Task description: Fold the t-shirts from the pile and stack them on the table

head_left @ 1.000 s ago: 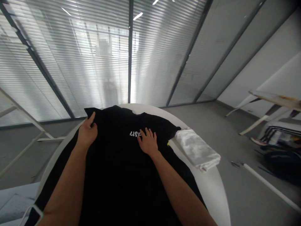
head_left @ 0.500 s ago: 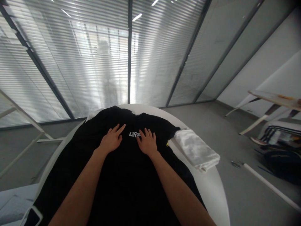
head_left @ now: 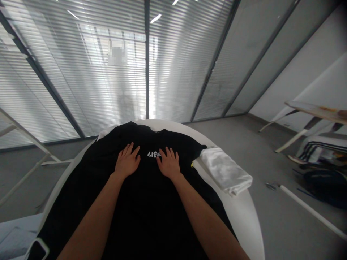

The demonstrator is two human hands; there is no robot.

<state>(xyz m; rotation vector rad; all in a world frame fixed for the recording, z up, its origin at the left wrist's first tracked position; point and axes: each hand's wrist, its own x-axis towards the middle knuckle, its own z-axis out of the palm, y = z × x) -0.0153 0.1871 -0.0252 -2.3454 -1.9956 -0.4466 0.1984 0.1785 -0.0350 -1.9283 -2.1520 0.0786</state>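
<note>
A round white counter [head_left: 244, 216] stands on a grey floor [head_left: 284, 224] in a bright room, facing a glass partition [head_left: 81, 72] hung with slatted blinds that glow with daylight. Strip lights [head_left: 156, 18] reflect in the glass above the counter, and a blurred patch [head_left: 117, 52] marks the panel straight ahead. To the counter's right, a white wall [head_left: 303, 72] rises behind a folding table [head_left: 314, 112] with a stained top. A striped bag [head_left: 320, 150], a dark bag [head_left: 325, 186] and a white rod [head_left: 306, 206] lie on the floor nearby. To the counter's left stands a pale trestle frame [head_left: 21, 144].
</note>
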